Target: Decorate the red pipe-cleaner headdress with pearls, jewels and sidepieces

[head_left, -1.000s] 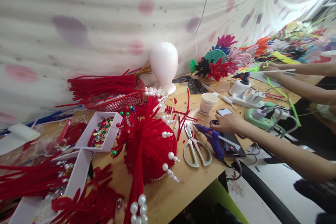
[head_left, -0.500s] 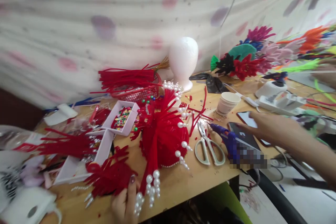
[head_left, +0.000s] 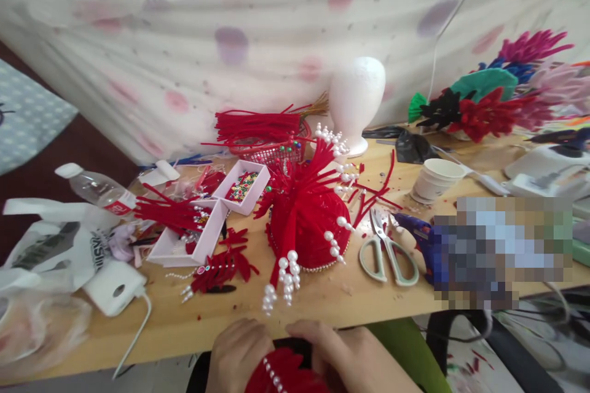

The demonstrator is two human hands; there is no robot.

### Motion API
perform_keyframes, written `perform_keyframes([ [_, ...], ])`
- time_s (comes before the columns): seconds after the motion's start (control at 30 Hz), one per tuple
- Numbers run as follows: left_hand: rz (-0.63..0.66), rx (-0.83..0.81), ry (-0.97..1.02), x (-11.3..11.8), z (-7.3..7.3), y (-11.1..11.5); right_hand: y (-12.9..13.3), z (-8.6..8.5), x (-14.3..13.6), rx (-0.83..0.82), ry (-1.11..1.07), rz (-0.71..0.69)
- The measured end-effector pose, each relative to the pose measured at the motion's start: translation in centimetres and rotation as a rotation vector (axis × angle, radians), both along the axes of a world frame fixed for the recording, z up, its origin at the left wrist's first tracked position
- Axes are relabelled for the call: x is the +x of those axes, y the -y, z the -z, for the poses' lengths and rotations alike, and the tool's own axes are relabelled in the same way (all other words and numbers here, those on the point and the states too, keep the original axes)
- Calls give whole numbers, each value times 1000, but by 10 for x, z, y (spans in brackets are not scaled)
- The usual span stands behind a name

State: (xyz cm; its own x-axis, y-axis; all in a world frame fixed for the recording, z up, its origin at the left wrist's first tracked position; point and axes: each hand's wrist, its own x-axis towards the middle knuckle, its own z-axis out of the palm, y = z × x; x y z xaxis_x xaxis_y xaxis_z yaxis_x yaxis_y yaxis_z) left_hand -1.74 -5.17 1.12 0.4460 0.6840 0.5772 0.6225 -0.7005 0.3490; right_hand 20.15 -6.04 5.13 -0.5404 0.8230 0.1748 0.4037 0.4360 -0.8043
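At the bottom edge both my hands are close together around a red fuzzy ornament (head_left: 281, 374) with a row of small white pearls. My left hand (head_left: 240, 350) is curled at its left side, and my right hand (head_left: 345, 353) is closed at its right. Most fingertips are hidden. Just beyond them stands a red headpiece (head_left: 302, 227) with upright red stems tipped in white pearls. A smaller red piece with pink gems (head_left: 221, 270) lies to its left. Scissors (head_left: 381, 245) with pale handles rest on its right, beside a blue glue gun (head_left: 417, 227).
White boxes (head_left: 209, 245) of beads and gems stand left of the headpiece. Behind are a red basket (head_left: 267, 152) of red stems and a white foam head (head_left: 357, 98). A paper cup (head_left: 433, 181) stands right, a plastic bottle (head_left: 99, 187) and white adapter (head_left: 115, 288) left.
My left hand has come from the red pieces at left to the bottom middle. My right hand has left the phones at right and joined it around the red ornament. The view has turned left.
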Motion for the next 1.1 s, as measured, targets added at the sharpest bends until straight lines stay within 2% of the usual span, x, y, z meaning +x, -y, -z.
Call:
perform_keyframes([
  [0.1, 45, -5, -98, 6, 3, 7, -1, 4, -5, 54, -96, -82],
  [0.17, 63, -50, -75, 16, 5, 9, 5, 11, -1, 114, -186, -106],
  [0.2, 78, -102, -44, 21, 5, 8, 8, 15, 1, 139, -230, -65],
  [0.27, 112, -280, 34, 33, 2, 6, 12, 21, 6, 154, -318, 134],
  [0.37, 120, -600, 187, 50, -7, 2, 12, 24, 13, 50, -406, 441],
  [0.47, 111, -800, 314, 66, -16, 1, 8, 25, 16, -93, -556, 557],
  [0.57, 86, -886, 410, 75, -19, 2, 5, 32, 15, -235, -743, 650],
  [0.67, -17, -857, 513, 74, -15, 3, 2, 40, 15, -322, -823, 762],
  [0.8, -168, -691, 580, 67, -9, 0, -1, 45, 15, -366, -867, 844],
  [0.97, -131, -708, 566, 77, -9, 1, -2, 43, 12, -326, -867, 774],
  [1.1, -147, -500, 439, 86, -9, 4, -3, 44, 11, -321, -871, 700],
])
